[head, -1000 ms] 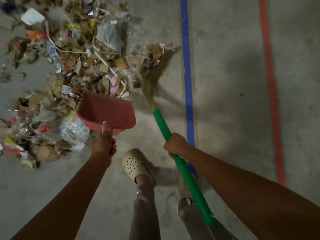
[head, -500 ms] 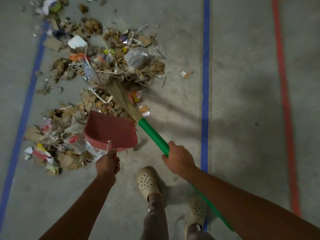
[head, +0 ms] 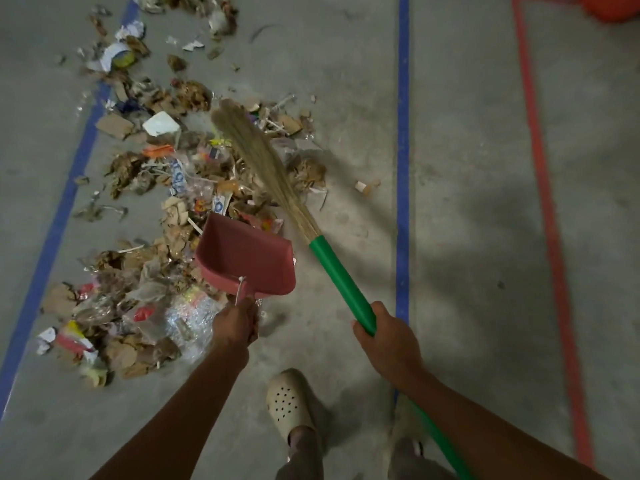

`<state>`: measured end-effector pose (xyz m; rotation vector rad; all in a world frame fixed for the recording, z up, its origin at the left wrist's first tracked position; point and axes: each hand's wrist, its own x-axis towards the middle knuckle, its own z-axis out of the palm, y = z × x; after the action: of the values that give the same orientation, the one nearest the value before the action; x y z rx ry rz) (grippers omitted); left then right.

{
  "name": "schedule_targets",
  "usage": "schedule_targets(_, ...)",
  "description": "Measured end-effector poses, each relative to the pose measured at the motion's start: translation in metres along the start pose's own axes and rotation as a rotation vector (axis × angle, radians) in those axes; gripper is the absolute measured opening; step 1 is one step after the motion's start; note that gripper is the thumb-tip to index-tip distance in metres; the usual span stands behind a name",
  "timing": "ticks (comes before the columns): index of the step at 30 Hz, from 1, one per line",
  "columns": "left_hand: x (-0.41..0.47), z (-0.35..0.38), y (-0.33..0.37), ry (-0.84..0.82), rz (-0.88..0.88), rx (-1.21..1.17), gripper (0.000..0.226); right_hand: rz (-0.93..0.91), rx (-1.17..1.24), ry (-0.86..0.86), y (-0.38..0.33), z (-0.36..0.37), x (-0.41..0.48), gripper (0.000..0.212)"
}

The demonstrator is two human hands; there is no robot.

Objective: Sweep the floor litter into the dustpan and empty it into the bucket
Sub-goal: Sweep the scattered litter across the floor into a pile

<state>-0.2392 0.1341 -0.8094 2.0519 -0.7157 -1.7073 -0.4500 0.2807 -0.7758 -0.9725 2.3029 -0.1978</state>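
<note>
A wide pile of floor litter (head: 166, 209), cardboard scraps, paper and plastic wrap, covers the left half of the concrete floor. My left hand (head: 235, 323) grips the handle of a pink dustpan (head: 249, 258), whose mouth faces the pile; the pan looks empty. My right hand (head: 388, 337) grips the green handle of a broom (head: 332, 275). Its straw bristles (head: 256, 157) lie over the far right part of the pile. An orange object (head: 609, 8) at the top right corner may be the bucket; only its edge shows.
Blue floor lines (head: 402, 168) run left and right of the litter, and a red line (head: 540, 168) runs further right. My two feet in cream clogs (head: 289, 403) stand just behind the dustpan. Two small scraps (head: 363, 187) lie apart near the right blue line.
The broom bristles have swung from the pile's near left side to its far right part. The view has shifted, showing more litter at the top. The dustpan stays at the pile's near edge.
</note>
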Motion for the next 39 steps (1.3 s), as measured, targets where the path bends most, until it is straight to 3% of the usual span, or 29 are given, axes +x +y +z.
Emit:
schedule_targets(5, 0.02, 0.028, 0.004, -0.005, 0.031, 0.013, 0.039, 0.177, 0.167, 0.059, 0.026, 0.005, 0.054, 0.03)
schedule_targets(11, 0.03, 0.064, -0.008, -0.003, 0.073, 0.023, 0.038, 0.557, 0.469, -0.014, 0.086, -0.009, 0.117, 0.032)
schedule_targets(15, 0.028, 0.089, -0.021, 0.051, 0.004, 0.01, 0.03, 0.687, 0.376, -0.136, 0.135, -0.018, 0.143, 0.039)
schedule_targets(20, 0.034, 0.121, -0.036, 0.084, -0.056, -0.059, 0.029, 0.518, 0.194, -0.233, 0.149, -0.022, 0.163, 0.034)
schedule_targets(25, 0.037, 0.152, -0.054, 0.131, -0.103, -0.14, 0.023, 0.388, 0.087, -0.284, 0.121, -0.007, 0.196, 0.033)
schedule_targets(29, 0.032, 0.162, -0.062, 0.163, -0.088, -0.216, 0.021, 0.178, -0.058, -0.376, 0.089, -0.001, 0.22, 0.037)
schedule_targets(33, 0.03, 0.153, -0.068, 0.165, -0.122, -0.284, 0.021, 0.007, -0.056, -0.495, 0.048, 0.002, 0.238, 0.031)
schedule_targets(39, 0.026, 0.132, -0.067, 0.21, -0.125, -0.374, 0.027, -0.147, -0.041, -0.544, 0.005, 0.005, 0.239, 0.022)
